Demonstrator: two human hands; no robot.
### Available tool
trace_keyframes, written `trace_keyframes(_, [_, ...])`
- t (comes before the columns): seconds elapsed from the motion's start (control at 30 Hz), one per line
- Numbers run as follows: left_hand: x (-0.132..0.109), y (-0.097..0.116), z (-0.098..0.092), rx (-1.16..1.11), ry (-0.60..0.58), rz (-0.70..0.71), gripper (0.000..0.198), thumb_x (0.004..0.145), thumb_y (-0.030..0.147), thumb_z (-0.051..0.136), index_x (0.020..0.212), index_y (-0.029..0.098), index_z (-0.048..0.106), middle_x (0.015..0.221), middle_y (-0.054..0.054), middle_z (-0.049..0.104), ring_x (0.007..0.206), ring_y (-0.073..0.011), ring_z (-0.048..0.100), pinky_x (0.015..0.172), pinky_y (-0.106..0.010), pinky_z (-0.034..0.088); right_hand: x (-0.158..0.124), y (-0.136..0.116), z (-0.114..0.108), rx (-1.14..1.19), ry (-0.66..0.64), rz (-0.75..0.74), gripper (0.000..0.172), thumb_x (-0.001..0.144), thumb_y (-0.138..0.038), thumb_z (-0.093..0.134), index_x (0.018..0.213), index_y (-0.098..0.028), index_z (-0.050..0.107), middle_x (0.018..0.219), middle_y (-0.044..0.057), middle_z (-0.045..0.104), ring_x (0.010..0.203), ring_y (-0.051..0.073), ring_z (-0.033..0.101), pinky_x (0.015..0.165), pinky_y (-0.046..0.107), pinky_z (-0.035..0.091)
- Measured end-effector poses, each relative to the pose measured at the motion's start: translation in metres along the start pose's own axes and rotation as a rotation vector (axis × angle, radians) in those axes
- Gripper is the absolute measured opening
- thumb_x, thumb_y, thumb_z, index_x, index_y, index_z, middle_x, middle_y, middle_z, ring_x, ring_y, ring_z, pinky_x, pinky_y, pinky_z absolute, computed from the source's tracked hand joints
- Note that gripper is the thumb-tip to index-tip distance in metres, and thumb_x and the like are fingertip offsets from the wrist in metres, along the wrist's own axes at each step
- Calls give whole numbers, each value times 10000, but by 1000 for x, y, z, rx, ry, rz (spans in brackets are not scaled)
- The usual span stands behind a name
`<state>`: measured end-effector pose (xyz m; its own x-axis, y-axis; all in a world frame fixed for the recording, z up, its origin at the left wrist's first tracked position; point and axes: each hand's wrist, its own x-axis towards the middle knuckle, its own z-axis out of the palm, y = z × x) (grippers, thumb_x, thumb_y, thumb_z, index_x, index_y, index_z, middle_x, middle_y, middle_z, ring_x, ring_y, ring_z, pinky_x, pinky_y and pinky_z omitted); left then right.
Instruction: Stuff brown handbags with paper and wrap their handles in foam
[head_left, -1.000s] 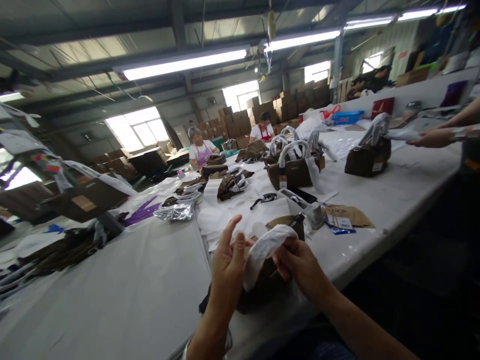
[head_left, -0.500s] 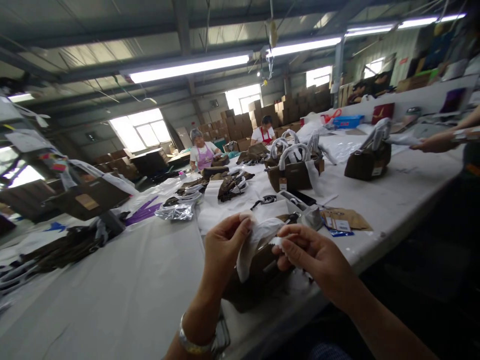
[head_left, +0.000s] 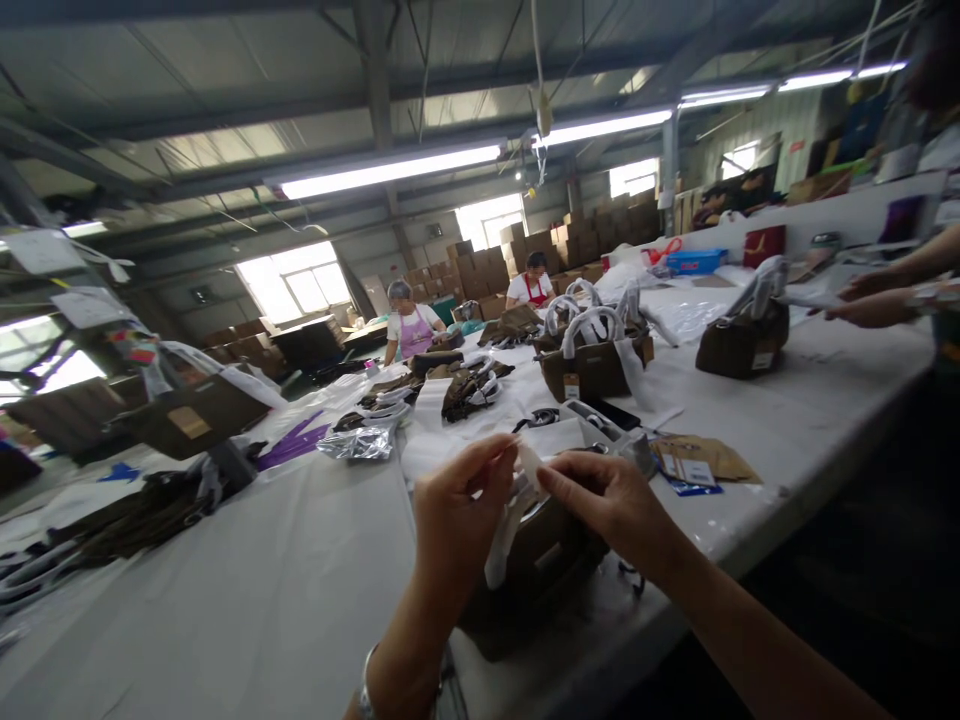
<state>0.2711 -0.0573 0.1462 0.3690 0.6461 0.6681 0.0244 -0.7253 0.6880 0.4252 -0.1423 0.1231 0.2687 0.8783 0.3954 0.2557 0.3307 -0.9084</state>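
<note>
- Central relation: the dark brown bag [head_left: 536, 590] sits below both my hands on the white table [head_left: 300, 570], its body extending from my pinch toward me; the small white strip [head_left: 531, 468] lies between my fingertips, above the bag's top edge.
- Grip, left: my left hand [head_left: 459, 515] has thumb and fingertips pressed together at the strip's upper left end.
- Grip, right: my right hand [head_left: 619, 500] pinches the strip's opposite edge between thumb and forefinger; the other fingers are curled and partly hidden.
- Long axis of the strip: short, slanting down from my left fingertips to my right thumb; both hands are about equally near, one at either side.
- Long axis of the bag: oblique, from the near left toward the far right, passing under the gap between my hands.
- White-wrapped handle [head_left: 501, 545]: slopes from just beneath the strip down and toward me over the bag's front, its lower end nearer my left hand. Whether strip and wrapping touch, I cannot tell.
- Judgement: the relation to watch is the strip's offset from the handle; it appears above the handle and slightly to its right, with the bag resting unheld below.
</note>
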Motion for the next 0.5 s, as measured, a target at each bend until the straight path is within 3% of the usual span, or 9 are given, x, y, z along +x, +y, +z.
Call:
trace_keyframes(0.2, [-6,6,-5,100,-118,346,188,894,108,661,1037,175,763,1086,-67,782,991,-168,751,902,-207,594,4,-4,-3,91,-54,-18,277,848,-439,710,803,-168,744,751,12,677,718,152,580,646,234,433])
trace_keyframes(0.27, [-7,8,-7,111,-160,381,203,903,101,650,1056,173,761,1112,-73,775,1029,-168,740,929,-201,578,4,-5,-2,108,-63,-33,292,847,-442,715,779,-160,734,717,6,647,692,140,554,625,229,423])
trace_keyframes(0.37, [-7,12,-11,87,-199,258,191,937,170,624,1058,204,767,1097,-52,780,1026,-175,740,916,-215,583,3,-4,1,107,-37,-62,282,865,-439,700,816,-165,744,725,8,651,709,146,576,634,228,441])
trace_keyframes(0.5, [-4,16,-11,-36,-140,-80,217,911,285,678,1112,229,739,986,-33,801,873,-175,769,767,-202,614,1,2,10,-49,68,-166,223,905,-414,665,886,-205,742,758,13,679,684,142,601,605,232,463])
